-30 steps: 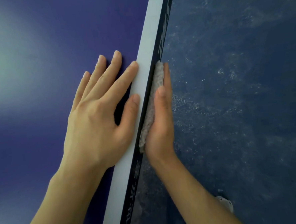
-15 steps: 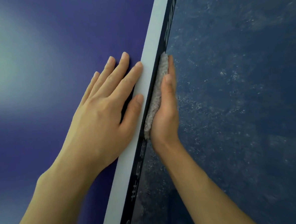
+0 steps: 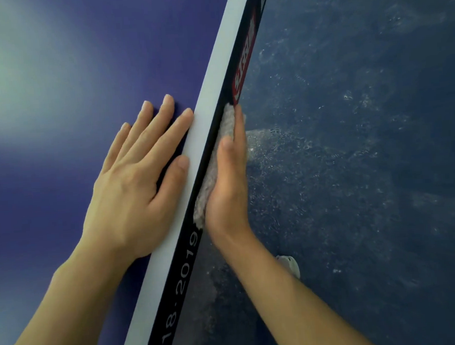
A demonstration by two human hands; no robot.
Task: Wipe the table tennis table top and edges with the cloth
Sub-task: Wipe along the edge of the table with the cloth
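Two flat hands work the long side of the table tennis table: the left hand (image 3: 132,194) lies palm down on the blue worktop (image 3: 61,169), its fingers (image 3: 164,122) straight and slightly spread, with the index tip and the thumb touching the white border line (image 3: 211,93). The right hand (image 3: 227,193) stands on edge beside the table and presses the grey cloth (image 3: 213,165) against the black printed side edge (image 3: 184,276). Its fingers (image 3: 241,134) are straight and held together, the thumb laid along the top. The main risk is probably the cloth slipping free, since nothing curls round it; only sideways pressure pins it, and a lighter push could drop it to the speckled dark floor (image 3: 353,164) below. A fold might also snag at the red label (image 3: 243,64) just ahead and bunch up. The cloth sits sandwiched between the right palm and the side edge, showing as a narrow strip, with its top end poking out past the fingertips and its lower end level with the heel of the hand.
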